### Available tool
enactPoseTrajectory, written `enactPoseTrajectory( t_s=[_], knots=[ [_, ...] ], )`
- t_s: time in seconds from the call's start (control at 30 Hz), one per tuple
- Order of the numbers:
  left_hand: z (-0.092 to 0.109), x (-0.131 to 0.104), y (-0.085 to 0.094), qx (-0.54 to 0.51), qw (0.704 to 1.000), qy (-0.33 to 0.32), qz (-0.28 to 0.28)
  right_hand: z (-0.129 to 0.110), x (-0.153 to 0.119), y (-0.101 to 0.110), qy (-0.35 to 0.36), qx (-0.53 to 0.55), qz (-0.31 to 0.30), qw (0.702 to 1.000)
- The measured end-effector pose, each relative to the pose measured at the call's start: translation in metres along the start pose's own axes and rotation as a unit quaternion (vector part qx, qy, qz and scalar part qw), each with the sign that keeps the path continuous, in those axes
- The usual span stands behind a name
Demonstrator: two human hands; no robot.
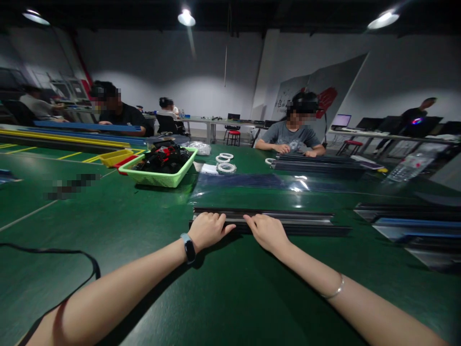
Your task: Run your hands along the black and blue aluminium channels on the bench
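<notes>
A long dark metal profile [309,223] with a lighter channel along its middle lies crosswise on the green table. Wearing a watch, my left hand [209,229] rests over its left end, fingers curled over the far edge and thumb pointing right. My right hand [267,231] grips the same profile a little right of there, its thumb toward the left hand. The undersides of both hands are hidden. Just beyond the profile lies a clear plastic sheet [248,181].
A green basket [162,179] of dark and red parts stands back left, near white tape rolls [226,167]. More profiles [418,226] lie at the right, others [320,163] before a seated person. A bottle [408,166] stands back right. A black strap [46,250] is at left.
</notes>
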State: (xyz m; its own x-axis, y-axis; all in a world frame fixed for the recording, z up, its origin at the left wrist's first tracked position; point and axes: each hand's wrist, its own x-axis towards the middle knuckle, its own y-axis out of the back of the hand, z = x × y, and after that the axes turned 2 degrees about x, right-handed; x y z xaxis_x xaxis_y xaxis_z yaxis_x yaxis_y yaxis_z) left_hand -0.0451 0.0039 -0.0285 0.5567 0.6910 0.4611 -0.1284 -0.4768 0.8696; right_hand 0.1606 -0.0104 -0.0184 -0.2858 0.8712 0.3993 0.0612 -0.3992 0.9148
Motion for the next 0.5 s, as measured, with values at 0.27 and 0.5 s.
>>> enactPoseTrajectory(
  t_s=[0.27,0.5],
  knots=[
    [0.010,0.001,0.043,-0.028,0.996,-0.087,0.003,0.013,0.005,-0.011,-0.003,-0.024,0.010,1.000],
    [0.055,-0.095,0.110,-0.066,0.986,-0.154,0.007,0.017,0.012,0.002,0.011,-0.019,0.016,1.000]
  ],
)
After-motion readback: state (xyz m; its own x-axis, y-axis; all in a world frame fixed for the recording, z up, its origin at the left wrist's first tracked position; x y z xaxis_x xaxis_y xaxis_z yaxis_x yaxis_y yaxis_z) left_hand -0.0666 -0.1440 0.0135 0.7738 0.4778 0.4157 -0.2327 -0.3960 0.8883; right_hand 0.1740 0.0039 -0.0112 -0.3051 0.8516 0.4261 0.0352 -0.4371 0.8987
